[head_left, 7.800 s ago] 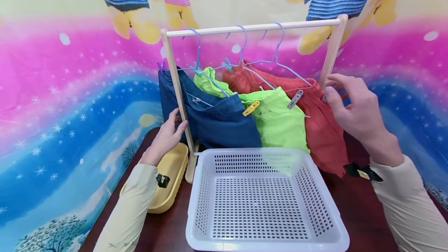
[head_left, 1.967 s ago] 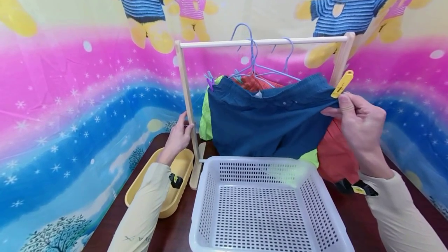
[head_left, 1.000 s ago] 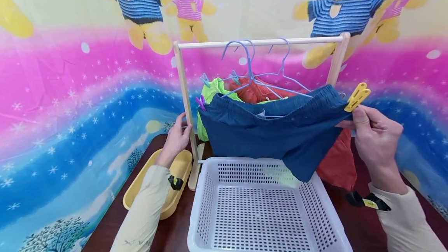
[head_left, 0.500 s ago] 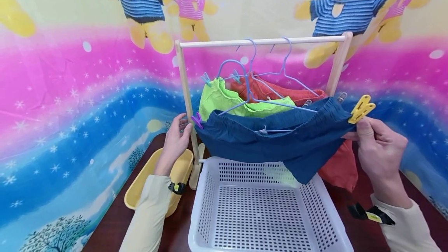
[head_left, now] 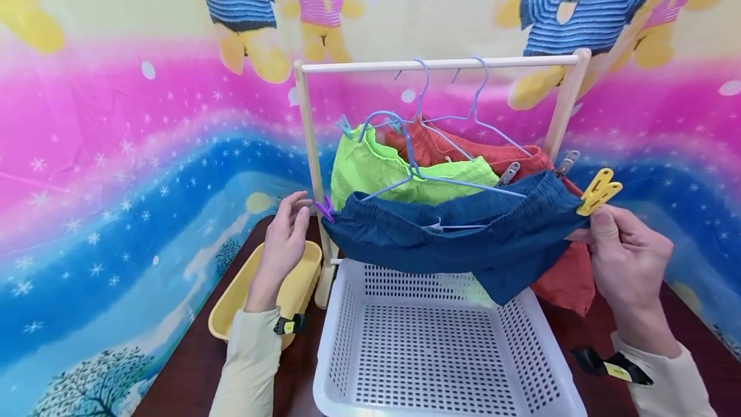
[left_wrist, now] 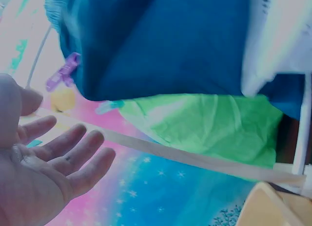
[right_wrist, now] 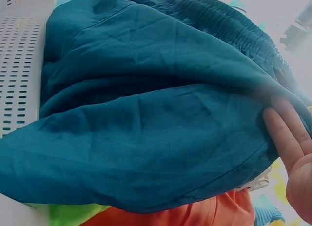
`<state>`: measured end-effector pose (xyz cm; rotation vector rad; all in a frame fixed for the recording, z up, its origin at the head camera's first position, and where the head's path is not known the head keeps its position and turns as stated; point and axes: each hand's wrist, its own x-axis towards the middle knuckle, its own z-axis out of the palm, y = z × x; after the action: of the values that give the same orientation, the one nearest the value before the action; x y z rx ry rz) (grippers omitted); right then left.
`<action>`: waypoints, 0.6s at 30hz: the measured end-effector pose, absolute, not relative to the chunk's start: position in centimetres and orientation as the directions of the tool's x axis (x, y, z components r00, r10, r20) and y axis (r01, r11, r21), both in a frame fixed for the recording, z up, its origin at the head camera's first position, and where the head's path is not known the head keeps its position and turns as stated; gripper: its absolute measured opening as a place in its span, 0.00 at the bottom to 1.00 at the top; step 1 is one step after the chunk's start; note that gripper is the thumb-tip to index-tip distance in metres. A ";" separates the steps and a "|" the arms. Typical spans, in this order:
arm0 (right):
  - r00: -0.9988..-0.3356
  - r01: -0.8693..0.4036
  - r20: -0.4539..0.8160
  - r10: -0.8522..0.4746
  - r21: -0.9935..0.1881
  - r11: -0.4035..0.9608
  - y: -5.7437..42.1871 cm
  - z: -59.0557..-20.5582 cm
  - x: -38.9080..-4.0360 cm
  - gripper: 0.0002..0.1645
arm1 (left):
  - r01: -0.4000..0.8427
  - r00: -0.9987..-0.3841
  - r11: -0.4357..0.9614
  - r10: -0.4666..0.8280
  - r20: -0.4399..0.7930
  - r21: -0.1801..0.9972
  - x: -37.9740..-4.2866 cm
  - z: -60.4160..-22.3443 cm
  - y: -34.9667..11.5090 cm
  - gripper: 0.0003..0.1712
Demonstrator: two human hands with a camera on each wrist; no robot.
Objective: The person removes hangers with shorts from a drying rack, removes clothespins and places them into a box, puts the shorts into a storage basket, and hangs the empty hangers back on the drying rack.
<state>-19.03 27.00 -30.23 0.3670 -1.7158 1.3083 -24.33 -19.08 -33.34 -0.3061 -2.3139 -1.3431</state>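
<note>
Right hand [head_left: 631, 262], right of frame, pinches blue shorts [head_left: 417, 246]; hanger [head_left: 413, 170] off rail [head_left: 347, 67]. Likely take-down step. Left hand [head_left: 282, 246] empty, relaxed; next probably calls for undoing purple clip [head_left: 327, 209], centre-left.

Shorts [head_left: 428, 251] dark blue; clothespin [head_left: 599, 193] yellow; basket [head_left: 428, 356] white; backdrop [head_left: 110, 211] snowflake-patterned.

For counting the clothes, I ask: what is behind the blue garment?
A green garment and, farther back, a red garment. The blue garment hides much of their lower parts.
</note>
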 end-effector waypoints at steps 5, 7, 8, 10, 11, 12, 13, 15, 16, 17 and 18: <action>-0.541 -0.689 0.794 0.276 -0.607 0.395 26.8 -30.6 -18.8 0.12 | 0.406 -0.893 0.477 0.025 0.450 0.779 -23.3 -33.0 -19.0 0.27; -0.535 -0.715 0.801 0.271 -0.599 0.361 26.7 -30.7 -18.7 0.11 | 0.398 -0.904 0.467 0.053 0.424 0.789 -23.1 -32.9 -19.1 0.29; -0.535 -0.722 0.801 0.269 -0.599 0.347 26.7 -30.7 -18.7 0.11 | 0.392 -0.910 0.462 0.066 0.410 0.795 -23.0 -32.9 -19.1 0.30; -0.541 -0.720 0.794 0.277 -0.607 0.336 26.7 -30.9 -18.8 0.11 | 0.384 -0.918 0.451 0.092 0.386 0.806 -22.8 -32.7 -19.2 0.31; -0.546 -0.716 0.790 0.280 -0.613 0.334 26.7 -31.0 -18.8 0.11 | 0.380 -0.921 0.450 0.101 0.376 0.808 -22.7 -32.7 -19.3 0.31; -0.552 -0.706 0.785 0.281 -0.620 0.343 26.7 -31.1 -18.7 0.12 | 0.374 -0.924 0.451 0.107 0.367 0.810 -22.6 -32.6 -19.3 0.31; -0.557 -0.695 0.781 0.283 -0.624 0.357 26.7 -31.3 -18.7 0.12 | 0.373 -0.925 0.454 0.116 0.362 0.809 -22.6 -32.6 -19.4 0.32; -0.561 -0.703 0.778 0.284 -0.628 0.334 26.7 -31.5 -18.7 0.12 | 0.379 -0.924 0.459 0.136 0.358 0.803 -22.5 -32.6 -19.5 0.31; -0.562 -0.713 0.778 0.282 -0.628 0.312 26.7 -31.6 -18.7 0.12 | 0.381 -0.923 0.465 0.145 0.356 0.799 -22.5 -32.6 -19.5 0.31; -0.560 -0.722 0.781 0.276 -0.624 0.300 26.8 -31.6 -18.7 0.12 | 0.386 -0.922 0.465 0.155 0.356 0.797 -22.5 -32.6 -19.6 0.31; -0.562 -0.727 0.782 0.272 -0.623 0.288 26.8 -31.7 -18.7 0.12 | 0.388 -0.921 0.467 0.162 0.355 0.795 -22.4 -32.7 -19.6 0.30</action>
<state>-18.69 26.77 -31.66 0.4210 -1.6750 1.4235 -22.44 -19.64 -32.67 -0.4748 -2.4857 -1.4364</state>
